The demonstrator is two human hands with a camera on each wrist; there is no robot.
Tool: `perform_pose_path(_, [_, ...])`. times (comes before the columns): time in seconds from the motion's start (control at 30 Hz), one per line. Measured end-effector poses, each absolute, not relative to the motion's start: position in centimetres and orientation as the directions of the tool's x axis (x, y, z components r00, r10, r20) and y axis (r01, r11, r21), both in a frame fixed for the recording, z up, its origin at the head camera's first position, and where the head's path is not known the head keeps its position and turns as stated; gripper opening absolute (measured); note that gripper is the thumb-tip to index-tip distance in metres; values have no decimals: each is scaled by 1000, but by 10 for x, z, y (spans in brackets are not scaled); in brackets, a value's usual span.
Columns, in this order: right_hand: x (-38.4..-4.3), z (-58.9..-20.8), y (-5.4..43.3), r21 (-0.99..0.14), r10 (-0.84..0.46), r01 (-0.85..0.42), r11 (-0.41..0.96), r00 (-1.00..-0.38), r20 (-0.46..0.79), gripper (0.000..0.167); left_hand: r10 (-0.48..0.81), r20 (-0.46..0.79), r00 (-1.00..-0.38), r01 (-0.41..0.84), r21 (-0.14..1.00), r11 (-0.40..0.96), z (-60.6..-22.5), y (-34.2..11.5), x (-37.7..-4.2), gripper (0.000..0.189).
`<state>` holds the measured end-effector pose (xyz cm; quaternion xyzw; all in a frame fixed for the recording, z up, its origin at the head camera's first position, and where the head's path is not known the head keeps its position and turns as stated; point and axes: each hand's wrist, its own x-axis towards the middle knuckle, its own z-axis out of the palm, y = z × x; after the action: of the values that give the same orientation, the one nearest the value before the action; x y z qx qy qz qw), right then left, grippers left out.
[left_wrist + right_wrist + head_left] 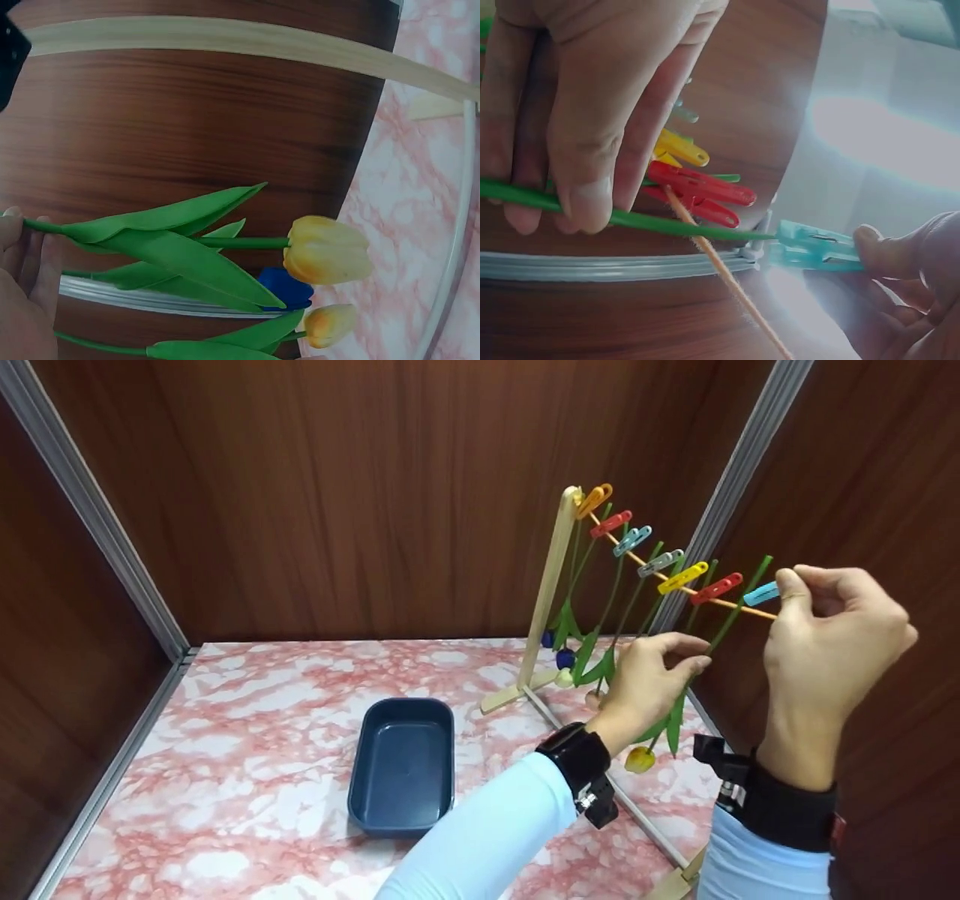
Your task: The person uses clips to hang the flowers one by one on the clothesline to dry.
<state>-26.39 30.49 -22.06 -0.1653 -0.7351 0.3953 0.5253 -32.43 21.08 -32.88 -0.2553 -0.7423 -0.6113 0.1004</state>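
Note:
My left hand point(649, 682) pinches the green stem point(726, 626) of a yellow tulip point(326, 250), which hangs flower-down beside the orange cord point(724, 604). The stem's cut end rises above the cord. In my right hand point(840, 637), thumb and fingers pinch the back end of a light blue clothespin point(817, 246). Its front tip is right at the stem, close to the cord. Left of it along the cord sit a red clothespin point(717, 589), a yellow clothespin point(683, 577) and several more, with tulips hanging head-down under them.
A wooden post point(550, 585) on a crossbar foot point(501, 700) carries the cord's far end. A pale rod point(645, 817) runs along the marbled tabletop point(247, 780). The dark blue tray point(355, 780) stands left of my left arm. Brown wood-grain panels point(360, 510) enclose the back and sides.

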Motion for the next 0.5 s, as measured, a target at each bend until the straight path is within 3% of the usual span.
perform_pose_path(0.23, [-269, -220, 308, -760, 687, 18, 649, -444, 576, 22, 277, 437, -855, 494, 849, 185, -327, 220, -327, 17])
perform_pose_path(0.5, [-270, -224, 307, -693, 662, 163, 702, -508, 551, 28, 282, 460, -842, 525, 818, 235, -330, 225, -334, 16])
